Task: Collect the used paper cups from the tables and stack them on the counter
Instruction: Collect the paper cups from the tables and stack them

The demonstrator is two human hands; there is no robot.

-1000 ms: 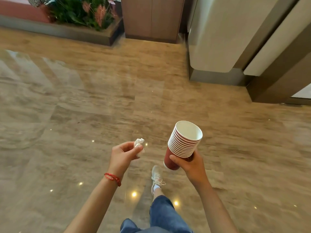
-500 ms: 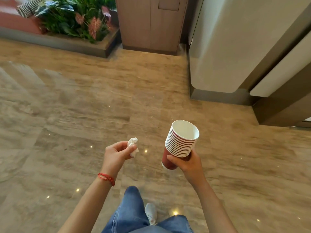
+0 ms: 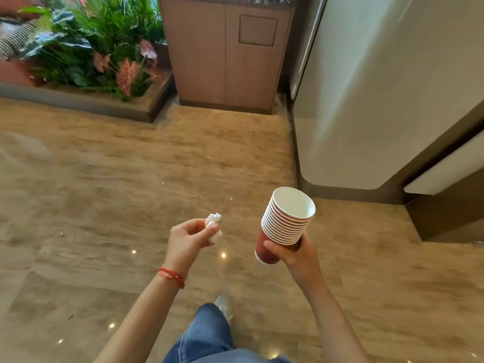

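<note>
A stack of several red paper cups (image 3: 286, 221) with white rims and a white inside tilts to the right in my right hand (image 3: 294, 251), whose fingers curl round the lowest cup. My left hand (image 3: 187, 241) pinches a small crumpled white tissue (image 3: 213, 226) between thumb and fingers. Both hands are held out in front of me above the floor. A wooden counter cabinet (image 3: 225, 56) stands ahead at the top centre; only a thin strip of its top shows.
A planter with green and pink leaves (image 3: 104, 56) sits on a low ledge at the upper left. A large pale rounded unit (image 3: 379, 100) rises at the right, with a dark base. Glossy tan floor (image 3: 104, 192) lies between. My jeans leg and white shoe (image 3: 222, 306) are below.
I have walked forward: the cabinet, planter and pale unit are nearer and lower in view. My legs have swapped stride. Both hands keep the same hold on the tissue and the cups.
</note>
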